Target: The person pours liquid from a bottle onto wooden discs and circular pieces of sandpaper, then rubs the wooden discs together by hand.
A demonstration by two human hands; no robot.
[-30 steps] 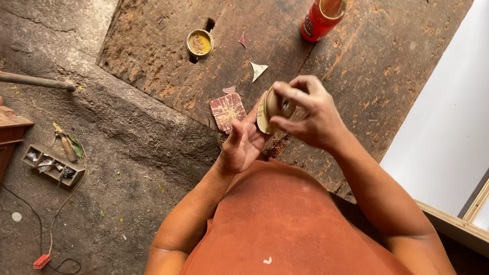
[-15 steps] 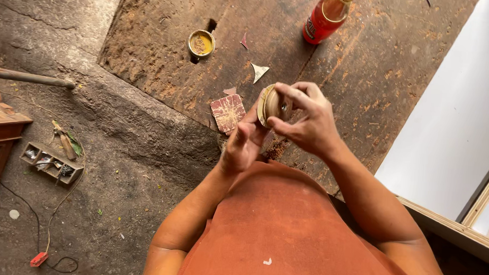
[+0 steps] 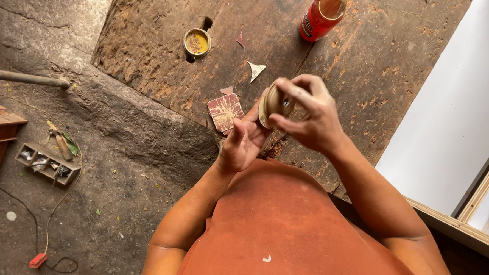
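Observation:
My left hand (image 3: 244,140) is raised above the worn wooden board (image 3: 149,51), palm up, its fingers against the edge of a small round brownish wooden piece (image 3: 272,102). My right hand (image 3: 306,112) curls over that piece from the right, thumb and fingers gripping it. Just left of my hands a small square of reddish sandpaper (image 3: 225,111) lies on the board. What my right fingertips press on the piece is hidden.
A small round tin of yellow paste (image 3: 196,42) and a red bottle (image 3: 321,15) stand on the board, with paper scraps (image 3: 255,70) between. On the concrete floor left lie a small compartment tray (image 3: 46,163), a stick (image 3: 24,78) and a cable. A white panel (image 3: 449,108) is right.
Both hands stay on the round piece; it has turned slightly in my fingers and my hands shifted a little to the right.

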